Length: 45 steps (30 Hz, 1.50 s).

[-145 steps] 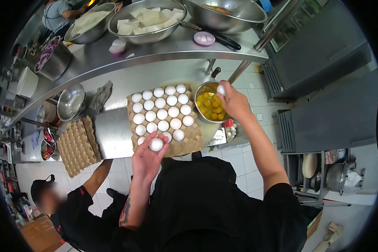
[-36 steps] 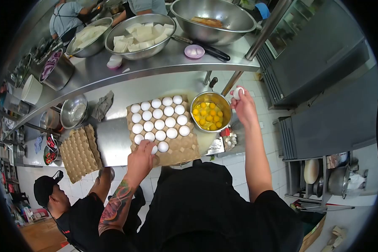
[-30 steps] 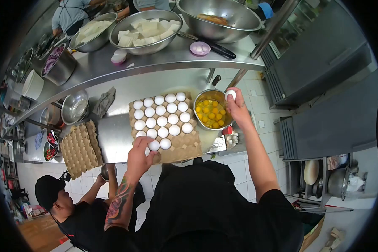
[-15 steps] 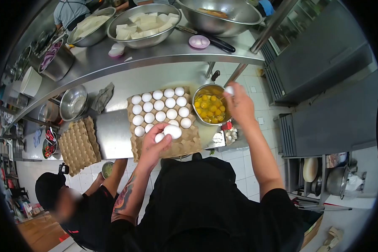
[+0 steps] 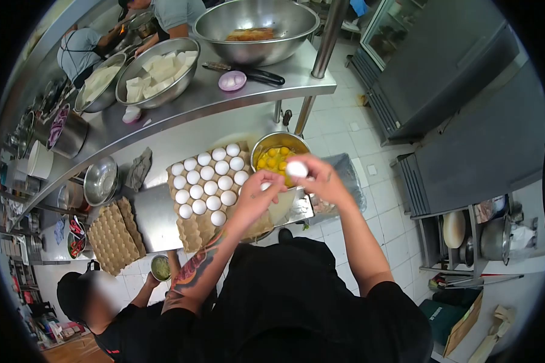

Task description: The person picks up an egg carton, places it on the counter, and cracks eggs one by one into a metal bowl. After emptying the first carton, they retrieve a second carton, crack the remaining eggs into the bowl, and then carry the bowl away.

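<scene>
Head view: the right hand (image 5: pixel 322 179) is gripping an egg (image 5: pixel 296 170) at the near side of the pot (image 5: pixel 289 141).
The egg is showing just right of the left hand (image 5: pixel 253 196); whether that hand is holding anything, I cannot tell.

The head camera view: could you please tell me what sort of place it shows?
Probably a restaurant or other commercial kitchen: it shows a large egg tray, a pot of many yolks, and big metal bowls of food on a shelf.

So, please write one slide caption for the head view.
Right hand holds a white egg near a round metal pot of yellow yolks.
</scene>
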{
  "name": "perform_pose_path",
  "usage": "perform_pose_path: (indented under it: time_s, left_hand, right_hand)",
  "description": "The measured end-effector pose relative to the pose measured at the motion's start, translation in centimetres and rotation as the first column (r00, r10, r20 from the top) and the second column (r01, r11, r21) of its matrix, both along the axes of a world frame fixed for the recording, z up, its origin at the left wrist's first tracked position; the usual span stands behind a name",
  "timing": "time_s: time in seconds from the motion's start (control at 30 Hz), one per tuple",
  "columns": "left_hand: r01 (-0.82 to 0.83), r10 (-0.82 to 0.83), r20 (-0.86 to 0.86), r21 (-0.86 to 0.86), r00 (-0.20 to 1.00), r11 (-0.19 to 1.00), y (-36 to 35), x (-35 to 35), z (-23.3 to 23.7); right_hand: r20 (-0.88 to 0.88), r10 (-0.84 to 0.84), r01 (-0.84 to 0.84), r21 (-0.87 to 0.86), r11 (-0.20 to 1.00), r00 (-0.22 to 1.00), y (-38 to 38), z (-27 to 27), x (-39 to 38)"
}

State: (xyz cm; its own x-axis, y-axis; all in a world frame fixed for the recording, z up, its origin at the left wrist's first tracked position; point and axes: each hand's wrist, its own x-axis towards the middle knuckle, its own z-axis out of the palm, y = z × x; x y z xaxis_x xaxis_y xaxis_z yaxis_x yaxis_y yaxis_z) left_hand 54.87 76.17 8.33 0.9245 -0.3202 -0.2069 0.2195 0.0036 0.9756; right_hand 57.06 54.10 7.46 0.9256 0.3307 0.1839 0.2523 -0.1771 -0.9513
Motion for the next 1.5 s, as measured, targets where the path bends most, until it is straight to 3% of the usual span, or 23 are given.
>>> perform_pose_path:
  time_s: [0.03,0.07,0.13,0.23,0.27,0.3,0.37,0.43,0.5,0.53,0.57,0.63,0.67,0.7,0.8,0.87,0.9,0.97,1.1,1.3,1.4,1.47,1.5]
  left_hand:
    - [-0.002,0.002,0.004,-0.001,1.0,1.0,0.6,-0.4,-0.1]
    - [-0.052,0.051,-0.047,-0.03,0.998,0.998,1.3,-0.8,-0.2]
    - [-0.108,0.102,-0.102,-0.057,0.99,0.993,2.6,-1.7,-0.7]
    - [-0.187,0.165,-0.139,-0.168,0.977,0.968,4.4,-3.2,-1.3]
    - [-0.222,0.205,-0.136,-0.129,0.969,0.966,5.1,-3.9,-0.9]
    - [-0.258,0.245,-0.133,-0.09,0.96,0.962,5.9,-4.5,-0.7]
    - [-0.316,0.308,-0.106,-0.076,0.945,0.946,8.2,-6.0,-0.9]
    - [-0.384,0.378,-0.095,-0.06,0.921,0.921,10.4,-7.0,-1.2]
    - [-0.46,0.459,0.039,0.012,0.887,0.888,12.2,-7.8,-1.5]
    - [-0.473,0.471,0.089,0.0,0.878,0.881,13.0,-7.9,-2.6]
    - [-0.478,0.476,0.084,0.001,0.875,0.878,13.2,-8.1,-2.6]
    - [-0.487,0.471,0.151,0.096,0.869,0.868,13.5,-8.3,-2.3]
    - [-0.49,0.475,0.149,0.095,0.868,0.866,13.5,-8.4,-2.4]
    - [-0.488,0.471,0.158,0.089,0.868,0.868,13.5,-8.4,-2.5]
    - [-0.479,0.463,0.163,0.078,0.871,0.874,13.7,-8.6,-3.1]
    - [-0.47,0.454,0.16,0.074,0.876,0.88,13.8,-8.6,-3.3]
    - [-0.462,0.448,0.145,0.087,0.882,0.882,13.7,-8.7,-3.2]
    - [-0.452,0.439,0.126,0.103,0.89,0.886,13.5,-8.8,-3.1]
    - [-0.448,0.432,0.165,0.072,0.887,0.891,12.9,-8.4,-2.9]
    - [-0.359,0.356,0.105,0.011,0.929,0.933,10.5,-6.8,-2.1]
    - [-0.344,0.345,0.022,-0.038,0.938,0.938,9.2,-6.7,-0.9]
    - [-0.343,0.341,-0.042,-0.073,0.939,0.936,8.5,-6.5,-0.6]
    - [-0.386,0.343,-0.201,-0.25,0.918,0.888,8.2,-6.3,-0.8]
  right_hand:
    - [-0.233,-0.086,0.129,0.174,0.976,0.969,-1.0,-0.9,1.6]
    - [-0.245,-0.268,0.301,0.104,0.948,0.932,-1.9,-1.0,3.3]
    - [-0.377,-0.458,0.581,0.35,0.735,0.805,-2.8,-2.9,7.6]
    - [-0.4,-0.384,0.541,0.434,0.72,0.832,-2.5,-5.0,11.8]
    - [-0.482,-0.261,0.452,0.337,0.826,0.836,-2.0,-4.5,12.2]
    - [-0.479,-0.258,0.448,0.338,0.828,0.839,-2.0,-3.9,12.0]
    - [-0.514,-0.212,0.507,0.546,0.667,0.831,-2.5,-2.6,10.6]
    - [-0.511,-0.207,0.493,0.526,0.693,0.834,-1.8,-0.8,7.9]
    - [-0.384,-0.197,0.357,0.408,0.84,0.902,-1.0,-0.8,6.0]
    - [-0.324,-0.256,0.339,0.232,0.912,0.911,-0.5,-0.9,5.4]
    - [-0.328,-0.251,0.335,0.229,0.914,0.911,-0.2,-1.4,5.4]
    - [0.011,-0.262,0.263,-0.055,0.963,0.965,0.6,-2.5,5.6]
    - [0.121,-0.267,0.284,-0.159,0.945,0.956,1.2,-1.9,5.3]
    - [0.122,-0.262,0.279,-0.162,0.946,0.957,1.7,-1.1,5.2]
    - [0.165,-0.197,0.248,-0.395,0.885,0.966,2.8,0.1,4.9]
    - [0.364,-0.055,0.267,-0.563,0.782,0.93,3.4,0.4,5.1]
    - [0.359,-0.055,0.264,-0.565,0.781,0.932,3.7,0.8,4.9]
    - [0.257,-0.042,0.228,-0.756,0.613,0.966,4.6,2.1,4.5]
    - [0.247,-0.034,0.223,-0.798,0.56,0.968,5.4,3.5,4.5]
    - [0.225,-0.053,0.198,-0.692,0.694,0.973,4.0,2.8,5.4]
    - [0.249,-0.134,0.258,-0.574,0.777,0.959,2.8,3.3,4.9]
    - [0.226,-0.329,0.387,-0.304,0.871,0.917,0.1,3.6,3.8]
    - [0.128,-0.437,0.455,-0.285,0.844,0.89,-1.5,3.2,3.0]
